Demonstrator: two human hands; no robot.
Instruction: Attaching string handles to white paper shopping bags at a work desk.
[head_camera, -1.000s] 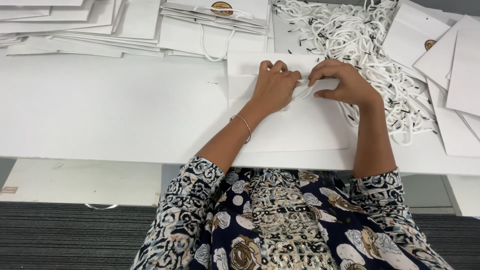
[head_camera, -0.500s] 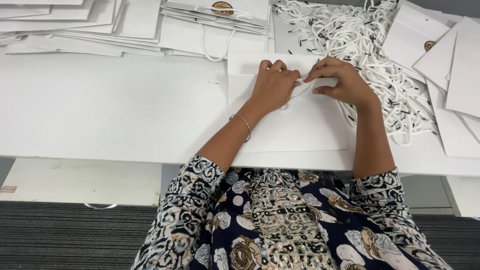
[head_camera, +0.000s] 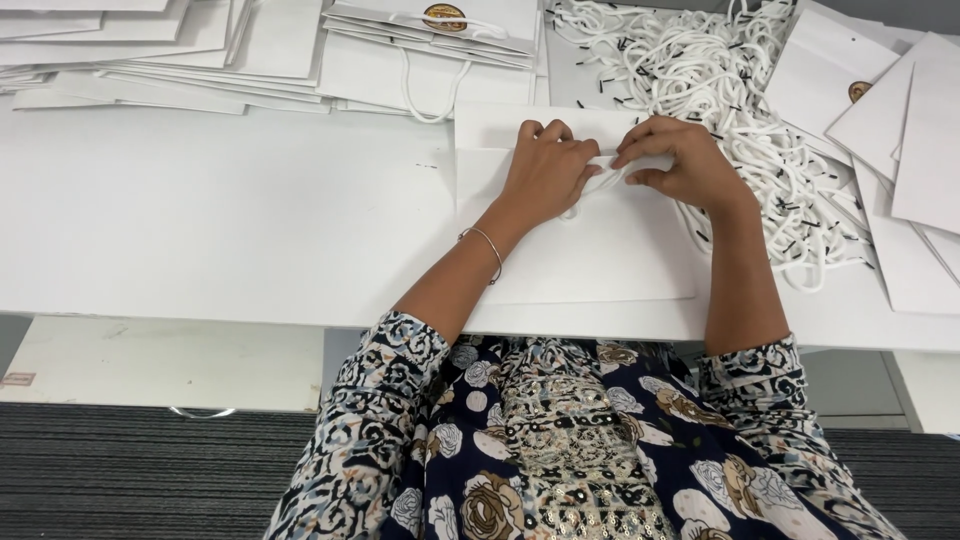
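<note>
A flat white paper bag lies on the white table in front of me. My left hand rests on the bag's upper part with fingers curled over its top fold. My right hand is just beside it and pinches a white cord at the bag's top edge. Both hands touch each other over the cord. A thin bangle sits on my left wrist.
A heap of white cords with black tips lies behind and right of my hands. Stacks of flat white bags line the table's back; more lie at the right. Grey carpet shows below the table edge.
My hands have barely shifted; the right fingers have worked the cord slightly at the bag's top edge.
</note>
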